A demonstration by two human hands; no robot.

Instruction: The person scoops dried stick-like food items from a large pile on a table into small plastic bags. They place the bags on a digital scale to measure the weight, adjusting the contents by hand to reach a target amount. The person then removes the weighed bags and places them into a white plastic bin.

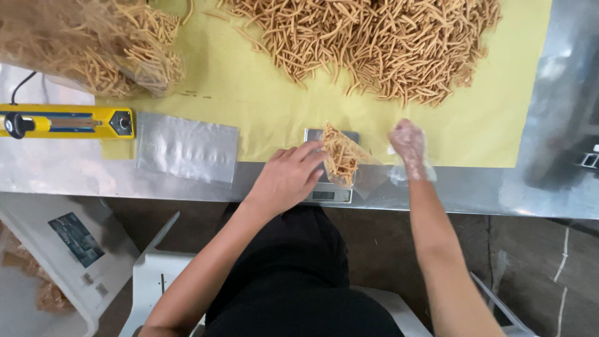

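Holding a clear bag [344, 163] of fried sticks on the scale [329, 195], my left hand [288, 178] curls its fingers [310, 153] round the bag's near side, bare. My right hand [409, 145], in a thin plastic glove, hangs just beyond the bag's far side, fingers loosely bent; whether it pinches anything I cannot tell. Ahead of both hands lies the stick pile [380, 43] on yellow paper [249, 93]. Left of my left fingers lie flat bags [187, 148] and a yellow sealer [65, 122] on the table [549, 187]
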